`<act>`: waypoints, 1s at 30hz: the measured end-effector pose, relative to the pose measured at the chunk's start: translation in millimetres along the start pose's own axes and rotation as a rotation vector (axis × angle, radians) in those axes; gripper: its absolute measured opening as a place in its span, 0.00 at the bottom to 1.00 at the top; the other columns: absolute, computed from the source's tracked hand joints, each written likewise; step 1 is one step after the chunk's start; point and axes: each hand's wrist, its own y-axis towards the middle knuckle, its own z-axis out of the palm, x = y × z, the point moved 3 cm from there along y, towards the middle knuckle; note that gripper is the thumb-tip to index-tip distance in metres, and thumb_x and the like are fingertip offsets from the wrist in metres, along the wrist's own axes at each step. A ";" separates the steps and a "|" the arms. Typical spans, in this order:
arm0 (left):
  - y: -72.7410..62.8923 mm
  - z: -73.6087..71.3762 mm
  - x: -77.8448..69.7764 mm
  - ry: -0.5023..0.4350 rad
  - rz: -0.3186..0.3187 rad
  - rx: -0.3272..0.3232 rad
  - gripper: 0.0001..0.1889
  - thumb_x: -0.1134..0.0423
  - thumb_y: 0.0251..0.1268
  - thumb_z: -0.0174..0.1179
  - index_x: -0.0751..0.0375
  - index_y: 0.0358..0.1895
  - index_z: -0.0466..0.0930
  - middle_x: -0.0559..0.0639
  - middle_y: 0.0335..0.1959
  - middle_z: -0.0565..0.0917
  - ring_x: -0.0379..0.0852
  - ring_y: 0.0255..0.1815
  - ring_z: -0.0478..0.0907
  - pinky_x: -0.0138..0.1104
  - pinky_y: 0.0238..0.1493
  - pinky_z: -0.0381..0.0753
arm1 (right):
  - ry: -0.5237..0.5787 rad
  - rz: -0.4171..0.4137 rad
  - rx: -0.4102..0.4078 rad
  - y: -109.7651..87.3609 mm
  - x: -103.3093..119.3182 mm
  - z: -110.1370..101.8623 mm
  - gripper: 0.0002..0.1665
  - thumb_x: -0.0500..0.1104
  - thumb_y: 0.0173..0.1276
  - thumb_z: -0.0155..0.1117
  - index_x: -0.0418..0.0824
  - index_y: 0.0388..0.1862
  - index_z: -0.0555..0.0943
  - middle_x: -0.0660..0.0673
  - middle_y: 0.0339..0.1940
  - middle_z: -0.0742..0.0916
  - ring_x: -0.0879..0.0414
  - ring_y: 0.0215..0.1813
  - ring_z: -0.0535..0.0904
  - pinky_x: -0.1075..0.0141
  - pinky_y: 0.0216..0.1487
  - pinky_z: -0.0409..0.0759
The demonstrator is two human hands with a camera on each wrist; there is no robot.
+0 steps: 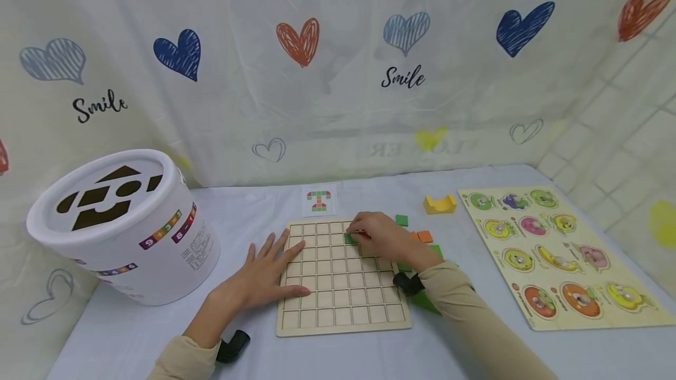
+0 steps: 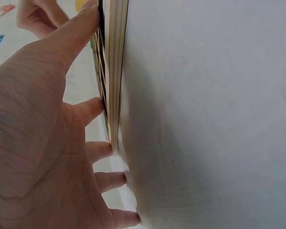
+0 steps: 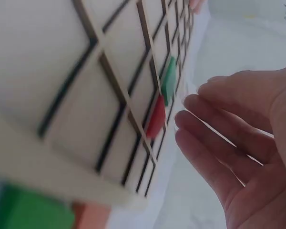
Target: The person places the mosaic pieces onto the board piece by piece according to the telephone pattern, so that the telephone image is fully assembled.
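Red square tile [image 3: 156, 119] and green square tile [image 3: 169, 82] near the far right corner of the pale wooden grid board [image 1: 344, 330]
My right hand [image 1: 381, 237] hangs just beside them, fingers loosely bent, gripping nothing; my left hand [image 1: 262, 277] lies spread across the board's left edge; from here I'd press each tile flat by fingertip, square to its cell, left fingers steadying the board.
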 end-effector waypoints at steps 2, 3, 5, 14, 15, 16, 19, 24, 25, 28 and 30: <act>0.4 0.3 -0.3 -0.002 0.002 0.004 0.51 0.27 0.65 0.60 0.50 0.85 0.56 0.63 0.87 0.44 0.71 0.85 0.39 0.73 0.75 0.37 | 0.060 0.046 -0.009 -6.2 -6.8 -6.9 0.12 0.35 0.78 0.63 0.32 0.54 0.88 0.41 0.51 0.88 0.48 0.51 0.86 0.59 0.51 0.85; 0.3 0.4 -0.4 -0.002 0.002 0.005 0.51 0.27 0.65 0.60 0.50 0.85 0.56 0.63 0.87 0.44 0.71 0.85 0.39 0.73 0.75 0.37 | 0.079 0.063 -0.020 -9.5 -10.6 -10.9 0.13 0.35 0.78 0.63 0.32 0.54 0.88 0.41 0.51 0.88 0.47 0.51 0.86 0.57 0.51 0.85; 0.1 0.8 -0.2 -0.002 0.005 0.006 0.51 0.27 0.65 0.60 0.50 0.85 0.56 0.64 0.86 0.45 0.72 0.85 0.39 0.74 0.74 0.37 | 0.108 0.086 -0.042 -17.2 -18.2 -19.9 0.12 0.35 0.78 0.64 0.32 0.54 0.88 0.41 0.51 0.88 0.45 0.53 0.86 0.52 0.54 0.85; 0.4 1.7 1.3 0.003 0.013 -0.012 0.52 0.27 0.65 0.60 0.51 0.85 0.57 0.64 0.86 0.46 0.72 0.85 0.39 0.75 0.74 0.37 | 0.062 0.153 -0.154 -63.2 -59.5 -54.1 0.12 0.31 0.72 0.68 0.32 0.52 0.88 0.41 0.48 0.89 0.44 0.51 0.87 0.46 0.54 0.85; 0.4 1.7 1.4 0.002 0.014 -0.012 0.52 0.27 0.65 0.60 0.52 0.85 0.57 0.64 0.86 0.46 0.72 0.85 0.39 0.75 0.74 0.37 | 0.060 0.154 -0.162 -67.5 -62.3 -56.8 0.12 0.30 0.72 0.69 0.32 0.52 0.88 0.41 0.48 0.89 0.44 0.51 0.87 0.47 0.54 0.85; 0.4 1.7 1.3 0.002 0.014 -0.011 0.52 0.27 0.65 0.60 0.52 0.85 0.57 0.64 0.86 0.45 0.72 0.85 0.39 0.75 0.74 0.37 | 0.057 0.151 -0.167 -71.4 -64.5 -58.9 0.12 0.30 0.71 0.69 0.32 0.53 0.88 0.41 0.47 0.88 0.44 0.50 0.87 0.47 0.54 0.85; 0.0 1.3 1.1 0.000 0.014 -0.010 0.52 0.27 0.65 0.60 0.52 0.85 0.57 0.64 0.86 0.46 0.72 0.84 0.39 0.75 0.74 0.37 | 0.045 0.140 -0.170 -78.3 -68.0 -61.3 0.13 0.29 0.71 0.69 0.32 0.53 0.88 0.41 0.46 0.88 0.45 0.49 0.87 0.48 0.54 0.85; 0.0 1.0 1.4 0.003 0.013 -0.013 0.52 0.26 0.65 0.60 0.52 0.85 0.57 0.64 0.86 0.46 0.72 0.84 0.39 0.75 0.74 0.37 | 0.061 0.165 -0.153 -76.1 -71.3 -55.6 0.13 0.30 0.71 0.69 0.31 0.53 0.88 0.40 0.48 0.88 0.44 0.50 0.87 0.47 0.55 0.85; 0.1 1.1 1.3 0.004 0.014 -0.012 0.52 0.26 0.65 0.60 0.52 0.85 0.57 0.64 0.86 0.46 0.72 0.85 0.39 0.75 0.74 0.37 | 0.065 0.171 -0.148 -74.6 -71.7 -54.0 0.13 0.30 0.71 0.69 0.31 0.53 0.88 0.40 0.48 0.88 0.43 0.51 0.87 0.47 0.55 0.85; 0.4 1.6 1.3 0.003 0.012 -0.010 0.52 0.26 0.65 0.60 0.52 0.85 0.56 0.64 0.86 0.46 0.72 0.85 0.39 0.75 0.74 0.37 | 0.054 0.165 -0.129 -69.9 -70.4 -49.2 0.13 0.29 0.70 0.70 0.31 0.52 0.88 0.39 0.51 0.87 0.41 0.54 0.85 0.45 0.57 0.83; 0.4 1.9 1.1 0.001 0.012 -0.009 0.52 0.26 0.65 0.60 0.51 0.85 0.56 0.64 0.86 0.46 0.72 0.85 0.39 0.75 0.74 0.37 | 0.037 0.153 -0.120 -67.2 -69.0 -46.3 0.13 0.29 0.70 0.70 0.30 0.52 0.88 0.38 0.52 0.87 0.40 0.56 0.84 0.45 0.57 0.83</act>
